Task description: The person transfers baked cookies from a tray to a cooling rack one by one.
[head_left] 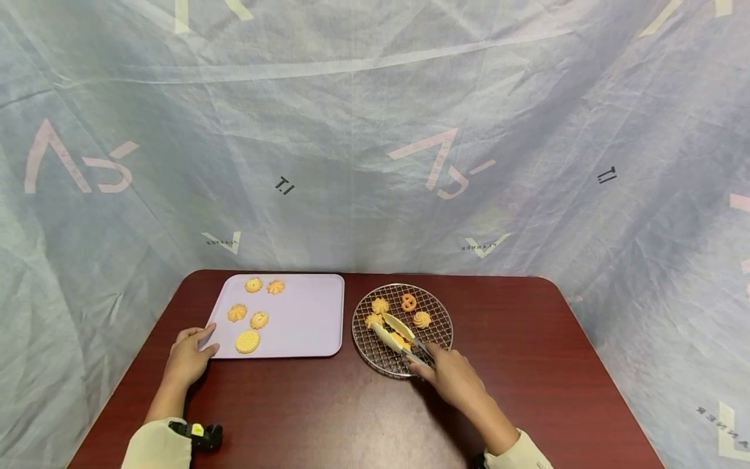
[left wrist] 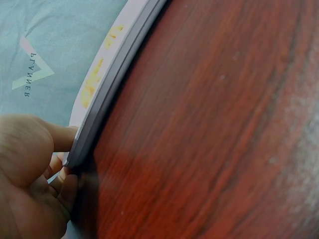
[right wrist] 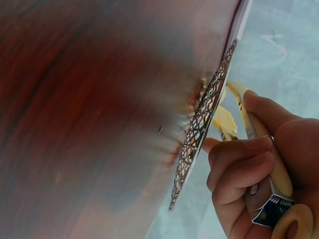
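Note:
My left hand (head_left: 190, 355) grips the near left corner of a pale lilac tray (head_left: 305, 316), thumb on the rim and fingers curled beneath it in the left wrist view. Several cookies lie on the tray's left half, among them a round yellow one (head_left: 247, 341). My right hand (head_left: 451, 378) holds tongs (head_left: 389, 337) with cream tips over a round wire rack (head_left: 442, 332). The tong tips are spread, right beside a flower-shaped cookie (head_left: 373, 320). Another cookie (head_left: 401, 341) shows between the tong arms. Also on the rack are a second flower-shaped cookie (head_left: 380, 305), a pretzel (head_left: 408, 301) and a swirl cookie (head_left: 422, 319).
Both tray and rack sit toward the far side of a dark red wooden table (head_left: 305, 404), the rack just right of the tray. A grey printed cloth (head_left: 351, 130) hangs behind the table and along both sides.

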{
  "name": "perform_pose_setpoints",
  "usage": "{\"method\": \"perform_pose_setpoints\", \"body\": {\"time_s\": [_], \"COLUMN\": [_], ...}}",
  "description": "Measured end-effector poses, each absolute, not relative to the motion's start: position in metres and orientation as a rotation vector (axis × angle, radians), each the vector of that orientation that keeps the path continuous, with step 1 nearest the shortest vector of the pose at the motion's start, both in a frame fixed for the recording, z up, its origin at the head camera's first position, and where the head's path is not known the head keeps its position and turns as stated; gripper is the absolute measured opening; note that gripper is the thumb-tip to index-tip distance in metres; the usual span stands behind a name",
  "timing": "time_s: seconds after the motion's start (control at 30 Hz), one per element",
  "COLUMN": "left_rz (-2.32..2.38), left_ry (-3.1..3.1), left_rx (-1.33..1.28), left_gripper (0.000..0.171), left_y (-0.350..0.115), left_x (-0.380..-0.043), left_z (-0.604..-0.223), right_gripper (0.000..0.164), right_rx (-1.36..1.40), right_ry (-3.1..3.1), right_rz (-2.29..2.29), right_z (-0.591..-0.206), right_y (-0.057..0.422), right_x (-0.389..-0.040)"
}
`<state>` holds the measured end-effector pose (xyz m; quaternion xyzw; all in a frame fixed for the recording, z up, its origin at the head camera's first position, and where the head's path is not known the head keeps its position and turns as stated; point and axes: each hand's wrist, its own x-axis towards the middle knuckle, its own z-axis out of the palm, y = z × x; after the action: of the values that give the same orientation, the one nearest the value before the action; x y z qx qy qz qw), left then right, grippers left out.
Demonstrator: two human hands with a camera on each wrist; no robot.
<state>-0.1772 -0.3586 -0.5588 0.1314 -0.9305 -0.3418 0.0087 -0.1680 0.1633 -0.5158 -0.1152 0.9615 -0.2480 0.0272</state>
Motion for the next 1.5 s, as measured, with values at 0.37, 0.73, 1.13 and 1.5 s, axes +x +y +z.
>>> {"method": "perform_pose_setpoints", "body": {"time_s": [0.37, 0.73, 1.13, 1.5], "left_rz": [-1.082, -1.072, -1.061, -1.071], "left_ry": [-2.914, -2.912, -2.911, -2.916], "left_rx": [0.407, 0.402, 0.402, 0.405], "left_gripper": [0.056, 0.056, 0.056, 0.056], "left_y": [-0.359, -0.359, -0.358, -0.359], "left_x": [-0.179, -0.176, -0.177, -0.178], "left_z": [-0.557, -0.559, -0.558, -0.557], "right_gripper": [0.034, 0.033, 0.041, 0.061], "right_rx": [-0.361, -0.390, -0.435, -0.446], "right_ry": [2.989, 2.986, 2.998, 2.978], "right_rz": [-0.775, -0.786, -0.759, -0.720], "right_z": [-0.514, -0.512, -0.509, -0.508], "right_y": [0.159, 0.150, 0.138, 0.129], "right_x": [-0.167, -0.168, -0.173, -0.176]}}
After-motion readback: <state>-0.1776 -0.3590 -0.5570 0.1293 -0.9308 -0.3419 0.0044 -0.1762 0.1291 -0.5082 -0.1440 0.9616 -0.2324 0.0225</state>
